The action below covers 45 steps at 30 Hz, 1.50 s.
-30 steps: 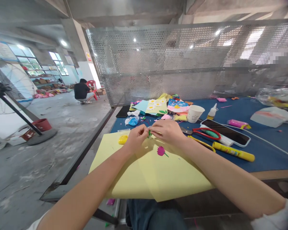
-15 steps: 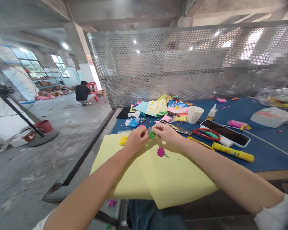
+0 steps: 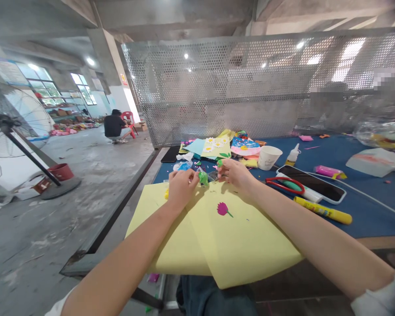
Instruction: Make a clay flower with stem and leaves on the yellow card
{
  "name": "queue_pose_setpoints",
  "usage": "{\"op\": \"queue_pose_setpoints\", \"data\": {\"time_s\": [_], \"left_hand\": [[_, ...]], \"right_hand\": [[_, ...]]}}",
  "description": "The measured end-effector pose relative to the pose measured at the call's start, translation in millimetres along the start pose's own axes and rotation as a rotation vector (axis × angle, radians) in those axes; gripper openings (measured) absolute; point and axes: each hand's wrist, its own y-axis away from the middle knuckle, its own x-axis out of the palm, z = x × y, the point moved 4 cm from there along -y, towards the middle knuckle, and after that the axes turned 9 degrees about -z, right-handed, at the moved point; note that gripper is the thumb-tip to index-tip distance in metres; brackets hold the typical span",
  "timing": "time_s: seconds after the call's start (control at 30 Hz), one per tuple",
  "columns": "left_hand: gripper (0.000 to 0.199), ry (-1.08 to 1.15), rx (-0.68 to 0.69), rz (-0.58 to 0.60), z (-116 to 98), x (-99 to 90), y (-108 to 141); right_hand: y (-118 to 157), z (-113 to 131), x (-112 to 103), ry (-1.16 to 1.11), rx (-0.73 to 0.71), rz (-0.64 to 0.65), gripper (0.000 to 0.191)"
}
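My left hand (image 3: 183, 186) is closed on a small clear packet of green clay (image 3: 202, 177) at the far edge of the yellow paper (image 3: 250, 245). To its right, my right hand (image 3: 234, 174) pinches a small green piece (image 3: 220, 163) between thumb and fingertips. A gap separates the two hands. On the paper below them lies a magenta tulip shape (image 3: 222, 209) with a green stem. A yellow clay packet (image 3: 166, 194) is partly hidden behind my left hand.
A white paper cup (image 3: 269, 157), red-handled scissors (image 3: 294, 181), a phone (image 3: 319, 182), a yellow glue stick (image 3: 322, 210) and a glue bottle (image 3: 292, 155) lie on the right. Daisy-decorated paper (image 3: 217, 147) is behind my hands. A person (image 3: 116, 126) crouches far left.
My hands have moved apart. My right hand has gone up and right with a small green piece, while my left hand has shifted slightly left with the green packet.
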Motion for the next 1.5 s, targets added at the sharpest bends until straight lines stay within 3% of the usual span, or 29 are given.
{"op": "queue_pose_setpoints", "data": {"time_s": [0.17,0.4,0.63,0.93,1.07,1.17,1.27,1.5], "left_hand": [[0.031,0.001,0.033,-0.12,-0.2,-4.3,-0.5],[0.018,-0.004,0.099,0.013,-2.6,9.7,3.1],[0.036,0.074,0.396,0.049,-17.5,8.2,7.7],[0.031,0.037,0.481,-0.216,-30.1,-3.2,11.6],[0.02,0.099,0.527,-0.231,-28.4,-6.1,10.4],[0.017,0.124,0.537,-0.244,-25.1,-7.2,9.4],[0.017,0.109,0.59,-0.226,-25.1,-4.1,10.9],[0.029,0.259,0.595,-0.05,-27.2,1.2,13.6]], "right_hand": [[3.5,0.8,0.0,0.009,-0.015,-0.021,0.036],[2.9,-1.4,-3.7,0.025,0.009,-0.022,0.024],[8.5,-10.0,6.9,0.027,0.124,0.101,0.018],[30.8,-5.5,28.1,-0.053,0.138,0.237,0.02],[37.1,-9.8,33.1,-0.119,0.214,0.343,0.023],[35.6,-11.5,30.9,-0.105,0.215,0.342,0.022],[31.7,-11.2,26.4,-0.014,0.184,0.282,0.025],[24.4,-7.3,17.9,0.142,0.077,0.196,0.024]]}}
